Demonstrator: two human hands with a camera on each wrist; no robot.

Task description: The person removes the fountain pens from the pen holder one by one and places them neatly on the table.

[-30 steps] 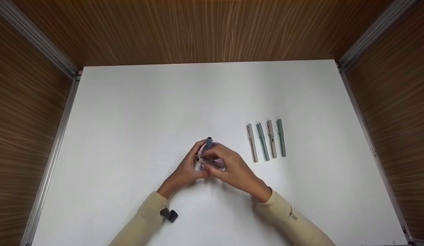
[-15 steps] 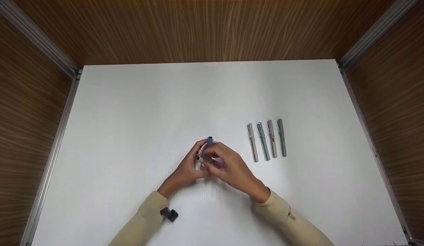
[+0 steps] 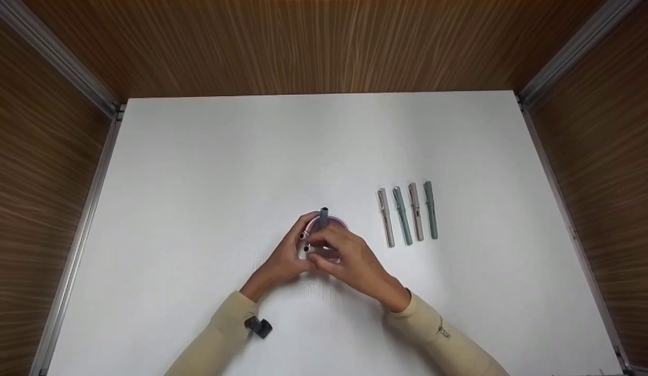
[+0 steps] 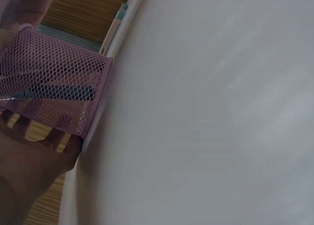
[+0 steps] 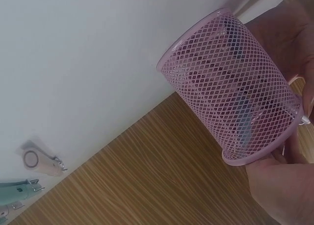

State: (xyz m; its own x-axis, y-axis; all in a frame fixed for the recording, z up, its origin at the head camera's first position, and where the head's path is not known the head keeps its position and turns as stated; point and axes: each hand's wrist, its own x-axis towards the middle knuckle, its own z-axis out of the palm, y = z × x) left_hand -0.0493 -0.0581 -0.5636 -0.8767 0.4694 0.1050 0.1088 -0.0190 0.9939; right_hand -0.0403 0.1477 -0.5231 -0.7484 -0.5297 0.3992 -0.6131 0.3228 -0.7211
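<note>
A pink mesh pen cup point(image 5: 230, 83) stands on the table; pens show through its mesh in both wrist views. My left hand point(image 3: 284, 261) grips the cup from the left, its fingers point(image 4: 49, 137) curled round the side. Out of the mouth rise a blue-grey pen point(image 3: 324, 215) and, at the left rim, the ends of two pale pens point(image 3: 306, 249). My right hand point(image 3: 352, 258) is over the mouth, thumb and fingertips around the nearer pale pen's end. Whether they touch that pen cannot be made out.
Right of the cup, several capped pens lie side by side: a pale one point(image 3: 386, 218), a green one point(image 3: 402, 216), a pinkish one point(image 3: 416, 211) and a dark green one point(image 3: 431, 210). Wood-grain panels point(image 3: 318, 47) enclose the white table point(image 3: 240, 151).
The nearer pale pen, slanted between my right fingers earlier, now sits lower at the rim. My right hand has shifted slightly, showing more of the cup's mouth. My left hand keeps its grip.
</note>
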